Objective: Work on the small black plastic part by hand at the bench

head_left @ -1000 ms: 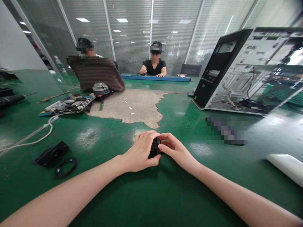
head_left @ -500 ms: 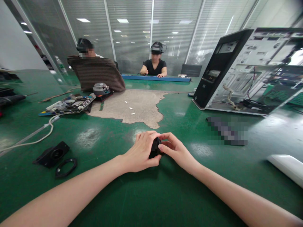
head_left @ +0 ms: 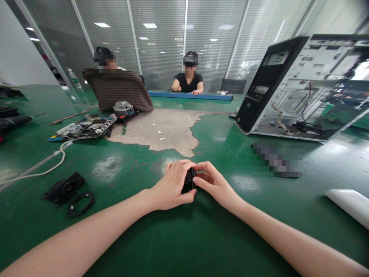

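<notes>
A small black object (head_left: 188, 181) is held between both hands just above or on the green table, mostly covered by fingers, so its kind cannot be made out. My left hand (head_left: 174, 184) wraps over it from the left, thumb on the near side. From the right, my right hand (head_left: 211, 181) pinches its edge with thumb and fingers. On the left of the table lie a black housing with a round opening (head_left: 69, 187) and a black ring-shaped part (head_left: 81, 204), both apart from my hands.
A circuit board (head_left: 86, 127) with a white cable (head_left: 62, 154) sits at left. An open computer case (head_left: 276, 88) stands at right, near a blurred dark item (head_left: 275, 159) and a white object (head_left: 350, 206). Two people sit across the green table (head_left: 184, 242).
</notes>
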The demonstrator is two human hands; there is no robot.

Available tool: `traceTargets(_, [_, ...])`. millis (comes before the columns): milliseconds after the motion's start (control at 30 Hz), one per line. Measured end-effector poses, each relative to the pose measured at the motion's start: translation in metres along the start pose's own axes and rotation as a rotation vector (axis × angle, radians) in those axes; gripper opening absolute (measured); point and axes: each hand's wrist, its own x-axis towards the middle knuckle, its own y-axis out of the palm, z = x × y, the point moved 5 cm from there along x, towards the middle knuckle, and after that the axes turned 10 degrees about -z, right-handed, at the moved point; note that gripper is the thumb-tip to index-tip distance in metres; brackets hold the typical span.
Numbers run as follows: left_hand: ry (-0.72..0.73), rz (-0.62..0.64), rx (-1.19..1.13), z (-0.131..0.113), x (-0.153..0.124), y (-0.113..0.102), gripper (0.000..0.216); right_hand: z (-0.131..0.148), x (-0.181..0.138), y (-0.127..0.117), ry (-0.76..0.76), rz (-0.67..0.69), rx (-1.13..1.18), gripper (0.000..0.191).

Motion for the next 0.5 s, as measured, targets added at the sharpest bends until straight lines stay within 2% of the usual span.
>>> traceTargets(200, [-0.006,-0.001,0.005,-0.0003,-0.0003,-0.0012,0.056,0.0037,-0.0049,0.0032,-0.019,0.078,0.027,0.022])
traceTargets(400, [-0.008,0.012,0.016,0.0004,-0.0004,0.0,0.056,-0.0005,-0.0052,0.0016,-0.03,0.044,0.048,0.016])
traceTargets(500, [-0.007,0.011,0.014,0.001,-0.0003,0.0003,0.056,-0.0003,-0.0031,0.0017,-0.023,0.029,0.031,0.02])
